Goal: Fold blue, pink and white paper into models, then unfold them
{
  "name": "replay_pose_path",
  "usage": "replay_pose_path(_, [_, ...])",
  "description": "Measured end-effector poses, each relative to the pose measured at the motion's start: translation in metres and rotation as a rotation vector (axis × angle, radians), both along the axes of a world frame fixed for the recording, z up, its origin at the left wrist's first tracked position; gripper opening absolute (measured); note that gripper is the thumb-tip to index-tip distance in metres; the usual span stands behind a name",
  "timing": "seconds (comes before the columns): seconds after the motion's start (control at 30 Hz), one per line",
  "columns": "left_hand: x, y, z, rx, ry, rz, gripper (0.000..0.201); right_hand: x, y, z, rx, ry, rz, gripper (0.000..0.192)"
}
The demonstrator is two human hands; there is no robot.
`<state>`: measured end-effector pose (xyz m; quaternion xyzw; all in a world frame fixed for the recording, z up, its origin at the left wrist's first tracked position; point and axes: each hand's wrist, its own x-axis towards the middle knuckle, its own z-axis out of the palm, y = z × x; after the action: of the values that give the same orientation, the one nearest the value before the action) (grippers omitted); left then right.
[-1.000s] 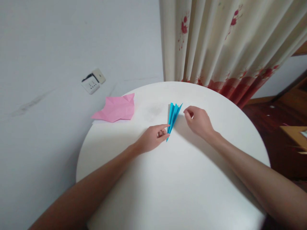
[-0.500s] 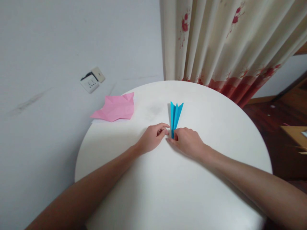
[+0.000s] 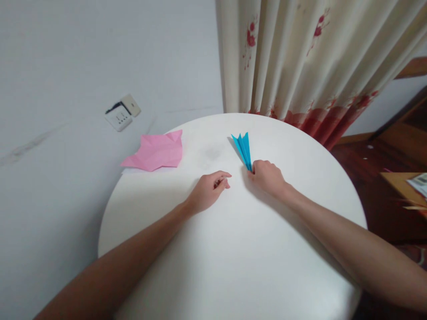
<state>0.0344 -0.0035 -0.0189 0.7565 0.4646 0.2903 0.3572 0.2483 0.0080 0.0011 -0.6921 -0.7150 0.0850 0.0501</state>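
A narrow folded blue paper piece (image 3: 243, 148) stands tilted above the round white table (image 3: 233, 249), its near tip pinched in my right hand (image 3: 267, 177). Its far end fans into points toward the curtain. My left hand (image 3: 209, 191) rests on the table a little to the left, fingers curled with nothing in them, apart from the blue paper. A creased pink paper sheet (image 3: 155, 151) lies at the table's far left edge, away from both hands.
A cream curtain with red flowers (image 3: 300, 62) hangs behind the table. A white wall socket (image 3: 122, 114) sits on the grey wall at left. Wooden floor and furniture (image 3: 396, 169) lie to the right.
My right hand came across to the blue paper's near tip, gripped it and carried it right, lifting it. My left hand let go of it and stays curled on the table.
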Motion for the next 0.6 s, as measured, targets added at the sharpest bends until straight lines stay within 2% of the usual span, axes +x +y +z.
replay_pose_path(0.27, [-0.001, 0.000, 0.001, -0.012, 0.008, -0.005, 0.030, 0.027, 0.006, 0.013, -0.131, 0.159, 0.080, 0.011])
replay_pose_path(0.4, [0.000, -0.001, 0.001, -0.007, 0.011, -0.005, 0.030, 0.025, 0.007, 0.010, -0.091, 0.174, 0.061, 0.011])
replay_pose_path(0.6, [0.000, -0.001, 0.002, 0.021, 0.026, -0.015, 0.030, 0.011, 0.002, 0.003, -0.018, 0.076, 0.034, 0.018])
